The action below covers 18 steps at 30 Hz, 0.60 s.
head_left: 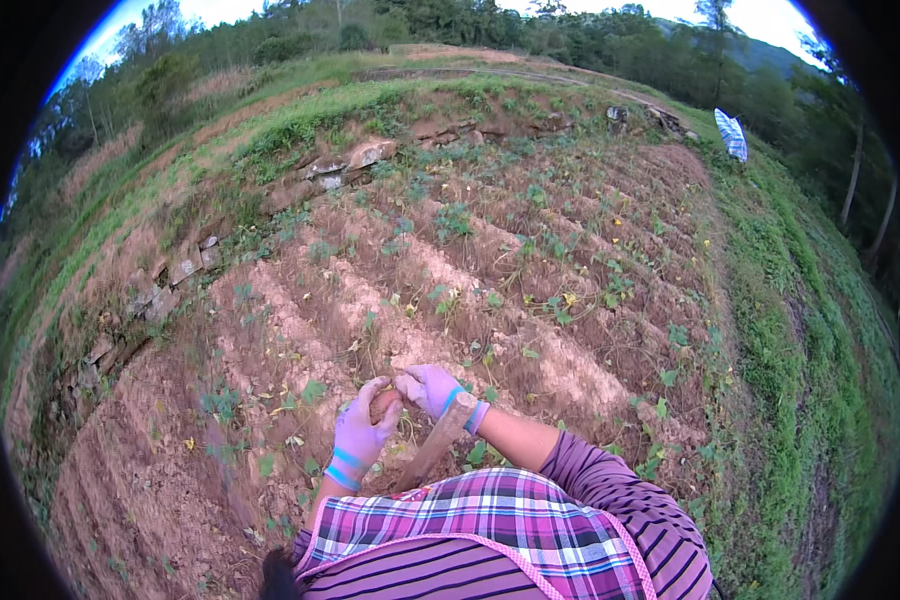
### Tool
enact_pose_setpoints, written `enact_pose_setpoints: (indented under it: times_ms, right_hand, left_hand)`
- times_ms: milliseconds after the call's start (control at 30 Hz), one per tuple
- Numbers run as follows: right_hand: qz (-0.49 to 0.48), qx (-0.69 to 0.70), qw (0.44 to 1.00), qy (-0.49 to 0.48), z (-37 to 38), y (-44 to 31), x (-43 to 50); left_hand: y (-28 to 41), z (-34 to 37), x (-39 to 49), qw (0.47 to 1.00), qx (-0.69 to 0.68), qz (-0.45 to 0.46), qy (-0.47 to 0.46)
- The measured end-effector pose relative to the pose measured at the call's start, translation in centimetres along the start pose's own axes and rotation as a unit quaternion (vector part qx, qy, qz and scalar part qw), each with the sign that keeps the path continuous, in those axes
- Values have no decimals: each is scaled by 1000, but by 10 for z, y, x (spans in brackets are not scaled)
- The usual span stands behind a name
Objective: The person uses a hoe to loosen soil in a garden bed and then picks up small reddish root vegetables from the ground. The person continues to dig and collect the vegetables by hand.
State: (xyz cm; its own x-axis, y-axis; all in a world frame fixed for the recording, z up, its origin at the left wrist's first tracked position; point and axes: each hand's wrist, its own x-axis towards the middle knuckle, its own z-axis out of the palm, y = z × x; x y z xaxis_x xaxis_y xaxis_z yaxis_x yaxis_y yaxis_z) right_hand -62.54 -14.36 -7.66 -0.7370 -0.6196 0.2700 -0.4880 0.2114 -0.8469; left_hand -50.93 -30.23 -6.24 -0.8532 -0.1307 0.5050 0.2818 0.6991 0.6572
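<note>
My left hand [358,435], in a pale purple glove with blue bands at the cuff, holds a reddish-brown tuber [382,406], likely a sweet potato. My right hand [429,390], gloved the same way, is at the tuber's upper right end with its fingers curled. Whether those fingertips grip the tuber or only touch it is not clear. A thick wooden handle [436,444] slants up past my right wrist, and its lower end is hidden behind the plaid apron [480,502]. Both hands are above reddish soil with vines.
Ridged soil [581,367] with scattered leafy vines [450,219] spreads ahead. A bank with stones [184,266] borders the left side, and a grassy strip [784,352] runs down the right. At the far right stands a blue-and-white striped sack [731,135]. Trees rise behind.
</note>
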Motion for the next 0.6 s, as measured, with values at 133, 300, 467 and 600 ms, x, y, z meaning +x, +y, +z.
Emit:
enact_pose_setpoints:
  times_ms: [133, 300, 467, 600]
  right_hand:
    - [109, 202, 972, -40, -14, -2, 0]
    - [78, 114, 983, -121, -19, -38, 1]
    - [-131, -56, 986, -88, -5, -69, 0]
    - [-288, -131, 941, -118, 17, -109, -9]
  left_hand:
    - [15, -8, 6, 988, 133, 77, -20]
    - [13, -27, -5, 992, -123, -28, -17]
    - [14, -48, -24, 966, -203, -159, 2]
    - [-13, -36, -43, 938, -281, -172, 112]
